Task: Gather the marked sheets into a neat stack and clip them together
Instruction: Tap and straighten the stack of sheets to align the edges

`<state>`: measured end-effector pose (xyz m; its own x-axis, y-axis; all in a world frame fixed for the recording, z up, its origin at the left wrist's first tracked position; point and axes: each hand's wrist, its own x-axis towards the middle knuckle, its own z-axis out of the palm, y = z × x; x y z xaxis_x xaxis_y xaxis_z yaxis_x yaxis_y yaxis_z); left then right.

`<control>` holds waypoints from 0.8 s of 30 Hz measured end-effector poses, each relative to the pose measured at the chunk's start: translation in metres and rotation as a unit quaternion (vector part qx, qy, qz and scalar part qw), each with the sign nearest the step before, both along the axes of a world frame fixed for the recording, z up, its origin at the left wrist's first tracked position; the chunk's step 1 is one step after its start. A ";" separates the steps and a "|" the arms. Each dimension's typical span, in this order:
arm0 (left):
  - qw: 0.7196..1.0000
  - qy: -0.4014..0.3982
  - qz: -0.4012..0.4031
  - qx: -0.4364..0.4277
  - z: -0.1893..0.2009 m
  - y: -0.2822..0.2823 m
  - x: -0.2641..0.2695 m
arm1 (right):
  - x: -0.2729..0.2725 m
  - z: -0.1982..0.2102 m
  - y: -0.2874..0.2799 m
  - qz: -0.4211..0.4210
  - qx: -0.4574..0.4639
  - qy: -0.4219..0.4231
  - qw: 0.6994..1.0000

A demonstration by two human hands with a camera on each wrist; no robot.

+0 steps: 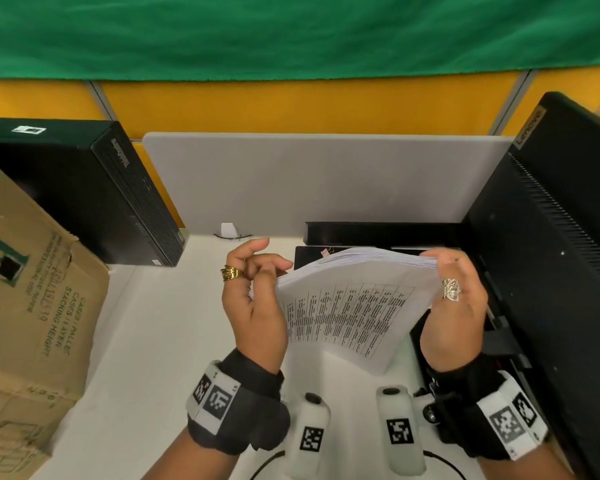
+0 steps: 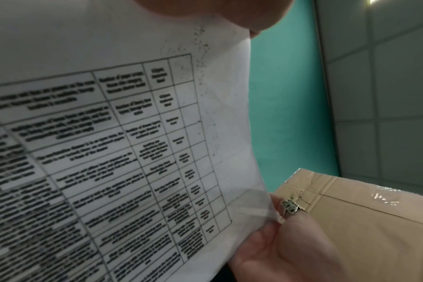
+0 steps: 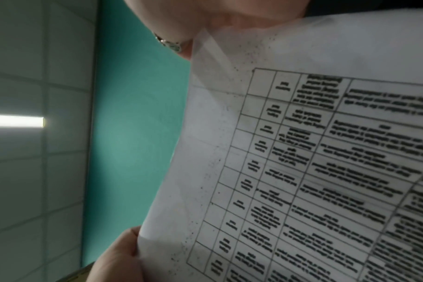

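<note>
Holding: both hands had the stack of sheets (image 1: 354, 306) up off the white desk (image 1: 160, 341), printed table facing the camera, paper bowed in the middle.
Head view, left hand: the left hand (image 1: 253, 299) pinched the left edge of the stack, thumb in front, fingers curled, gold ring (image 1: 232, 273) on one finger.
Head view, right hand: the right hand (image 1: 456, 306) gripped the right edge up near the top corner, fingertips folded over the fanned page edges, silver ring (image 1: 451, 289) showing.
Head view, clip: something small and pink (image 1: 325, 252) sat on the dark thing just behind the stack, maybe a clip, too tiny to be sure.
Head view, surroundings: cardboard box (image 1: 32, 306) at far left, a black computer case (image 1: 94, 192) beside it, a black monitor (image 1: 551, 254) on the right, grey divider (image 1: 326, 178) at the back.
Left wrist view: mostly the page with its grid of blurry text, the other hand pinching the lower corner, ring visible, brown box behind it.
Right wrist view: same page from the other side, a thumb (image 3: 123, 253) clamped on the bottom corner, a ringed finger at the top edge. Text unreadable.
</note>
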<state>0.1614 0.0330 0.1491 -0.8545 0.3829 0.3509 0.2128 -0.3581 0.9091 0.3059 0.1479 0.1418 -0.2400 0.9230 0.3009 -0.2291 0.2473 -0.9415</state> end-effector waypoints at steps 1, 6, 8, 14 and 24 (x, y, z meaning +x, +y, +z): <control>1.000 0.002 0.000 0.000 0.001 0.001 -0.002 | 0.000 0.000 0.001 0.004 -0.004 0.000 1.000; 0.999 0.026 -0.019 0.000 0.005 0.001 -0.010 | 0.003 0.001 0.004 0.024 -0.017 0.001 1.000; 0.998 0.051 -0.035 -0.011 0.004 -0.001 -0.013 | 0.005 0.002 0.005 0.019 -0.018 0.005 1.000; 0.984 0.094 -0.149 -0.019 -0.024 -0.016 -0.022 | 0.002 0.004 0.004 0.017 -0.016 0.001 1.000; 0.971 0.028 -0.189 -0.145 -0.029 -0.016 -0.032 | 0.015 -0.023 0.043 0.238 0.022 -0.067 0.969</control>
<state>0.1296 0.0170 0.1200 -0.6168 0.7547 0.2236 0.1691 -0.1504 0.9741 0.3214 0.1911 0.1192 -0.6755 0.6843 0.2745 -0.2032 0.1851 -0.9615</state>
